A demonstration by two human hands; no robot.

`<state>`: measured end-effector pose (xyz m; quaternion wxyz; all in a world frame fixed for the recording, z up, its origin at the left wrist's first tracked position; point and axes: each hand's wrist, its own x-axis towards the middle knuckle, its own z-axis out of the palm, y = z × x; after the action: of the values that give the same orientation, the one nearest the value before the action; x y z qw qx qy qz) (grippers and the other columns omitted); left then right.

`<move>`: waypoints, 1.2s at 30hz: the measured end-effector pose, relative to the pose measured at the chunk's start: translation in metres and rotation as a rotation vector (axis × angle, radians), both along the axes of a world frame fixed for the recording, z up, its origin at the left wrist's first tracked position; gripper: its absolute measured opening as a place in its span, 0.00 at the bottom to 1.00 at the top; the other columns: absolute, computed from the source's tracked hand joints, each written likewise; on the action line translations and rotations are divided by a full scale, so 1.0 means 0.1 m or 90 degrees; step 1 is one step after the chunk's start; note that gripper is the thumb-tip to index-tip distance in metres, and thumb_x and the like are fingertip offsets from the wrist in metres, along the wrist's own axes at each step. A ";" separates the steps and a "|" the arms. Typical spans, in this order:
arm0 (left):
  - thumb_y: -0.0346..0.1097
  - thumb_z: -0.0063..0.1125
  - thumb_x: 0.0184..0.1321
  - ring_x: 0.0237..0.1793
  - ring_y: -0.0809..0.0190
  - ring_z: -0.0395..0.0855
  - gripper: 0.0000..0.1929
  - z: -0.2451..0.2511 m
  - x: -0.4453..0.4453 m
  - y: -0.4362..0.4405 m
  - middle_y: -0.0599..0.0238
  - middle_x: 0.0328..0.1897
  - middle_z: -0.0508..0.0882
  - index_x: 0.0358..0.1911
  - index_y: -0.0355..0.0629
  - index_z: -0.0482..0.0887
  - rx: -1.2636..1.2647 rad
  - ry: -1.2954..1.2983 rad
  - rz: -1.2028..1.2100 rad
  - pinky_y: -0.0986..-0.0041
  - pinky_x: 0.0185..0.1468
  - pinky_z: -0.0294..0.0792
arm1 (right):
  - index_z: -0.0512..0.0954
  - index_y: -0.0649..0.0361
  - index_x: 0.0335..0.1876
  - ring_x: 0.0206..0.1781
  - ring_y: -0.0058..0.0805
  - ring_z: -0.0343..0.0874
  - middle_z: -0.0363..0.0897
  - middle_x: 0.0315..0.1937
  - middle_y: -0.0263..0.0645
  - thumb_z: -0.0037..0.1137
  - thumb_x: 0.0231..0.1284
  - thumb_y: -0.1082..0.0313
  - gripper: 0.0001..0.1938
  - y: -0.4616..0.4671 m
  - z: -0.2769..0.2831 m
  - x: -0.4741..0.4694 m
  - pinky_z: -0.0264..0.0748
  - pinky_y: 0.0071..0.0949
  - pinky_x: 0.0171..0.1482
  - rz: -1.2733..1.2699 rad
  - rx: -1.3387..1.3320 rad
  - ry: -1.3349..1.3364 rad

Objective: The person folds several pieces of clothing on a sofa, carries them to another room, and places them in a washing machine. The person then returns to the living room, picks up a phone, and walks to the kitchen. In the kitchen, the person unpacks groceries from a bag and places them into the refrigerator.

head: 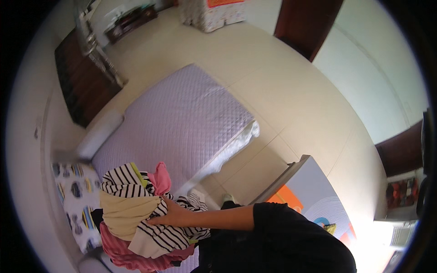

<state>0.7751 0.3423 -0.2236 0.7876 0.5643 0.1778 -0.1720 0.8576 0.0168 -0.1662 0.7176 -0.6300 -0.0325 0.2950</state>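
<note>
My right hand [172, 215] reaches in from the right and grips a black-and-white striped garment [164, 239] in a bundle of clothes. A cream cloth [126, 215] lies in the bundle beside my fingers. Red-pink striped fabric [126, 250] shows along its lower side. A bright pink piece [161, 179] and more striped cloth with a lime-green edge [124, 181] stick out at the top. Below the bundle, at the bottom edge, a sliver of skin is visible, perhaps part of my left hand or arm; the rest is hidden.
A lilac quilted pad [177, 119] covers the sofa bed ahead. A patterned cushion [76, 198] rests at left. To my right stands a grey table [307, 187] with orange patterning. A dark wooden cabinet [85, 75] stands at far left, a cloth-covered piece of furniture [213, 17] at the back.
</note>
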 end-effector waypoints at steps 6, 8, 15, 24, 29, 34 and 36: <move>0.55 0.36 0.66 0.68 0.55 0.58 0.31 -0.42 0.58 -0.31 0.61 0.71 0.58 0.68 0.46 0.53 -0.096 -0.043 -0.096 0.59 0.69 0.52 | 0.60 0.66 0.63 0.58 0.33 0.70 0.71 0.55 0.46 0.70 0.42 0.50 0.44 -0.04 -0.20 -0.03 0.64 0.28 0.62 -0.121 0.006 0.016; 0.55 0.36 0.66 0.68 0.55 0.58 0.31 -0.60 0.59 -0.17 0.61 0.71 0.58 0.68 0.47 0.53 -0.135 -0.053 -0.117 0.60 0.69 0.52 | 0.59 0.67 0.63 0.58 0.33 0.70 0.71 0.55 0.46 0.69 0.43 0.50 0.44 0.24 -0.20 -0.10 0.64 0.28 0.61 -0.185 -0.001 -0.044; 0.55 0.36 0.67 0.69 0.55 0.57 0.31 -0.76 0.78 -0.22 0.62 0.72 0.58 0.68 0.47 0.52 -0.213 -0.067 -0.214 0.60 0.70 0.51 | 0.60 0.64 0.64 0.56 0.30 0.71 0.72 0.55 0.44 0.67 0.45 0.48 0.43 0.15 -0.16 -0.19 0.66 0.27 0.59 -0.308 -0.088 -0.039; 0.55 0.36 0.67 0.69 0.56 0.56 0.31 -0.75 0.98 -0.38 0.62 0.72 0.57 0.68 0.48 0.52 -0.261 -0.166 -0.289 0.61 0.70 0.49 | 0.63 0.66 0.62 0.57 0.30 0.70 0.72 0.54 0.44 0.65 0.48 0.52 0.38 0.28 0.10 -0.29 0.64 0.27 0.61 -0.379 -0.125 -0.064; 0.55 0.41 0.65 0.66 0.55 0.62 0.31 -1.12 0.84 -0.40 0.62 0.70 0.61 0.67 0.49 0.56 -0.156 -0.213 -0.284 0.55 0.67 0.57 | 0.60 0.64 0.64 0.55 0.31 0.71 0.72 0.54 0.44 0.65 0.48 0.53 0.39 0.20 -0.07 -0.23 0.67 0.28 0.57 -0.352 -0.121 -0.001; 0.61 0.44 0.61 0.63 0.53 0.67 0.33 -1.13 0.76 -0.24 0.62 0.66 0.68 0.64 0.49 0.63 -0.322 0.083 -0.179 0.51 0.63 0.61 | 0.54 0.63 0.67 0.55 0.34 0.71 0.69 0.56 0.45 0.63 0.50 0.53 0.42 0.12 -0.30 -0.19 0.69 0.31 0.56 -0.319 -0.058 0.036; 0.63 0.45 0.59 0.62 0.53 0.68 0.34 -1.07 0.73 -0.26 0.62 0.65 0.69 0.64 0.49 0.64 -0.300 0.090 -0.168 0.49 0.63 0.61 | 0.53 0.62 0.67 0.56 0.34 0.71 0.69 0.56 0.46 0.63 0.50 0.53 0.42 0.11 -0.28 -0.17 0.70 0.30 0.56 -0.296 -0.030 0.035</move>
<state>0.8483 0.3167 -0.3311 0.8536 0.3707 0.1125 -0.3484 0.8403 0.0283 -0.1945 0.7517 -0.6291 0.1402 0.1396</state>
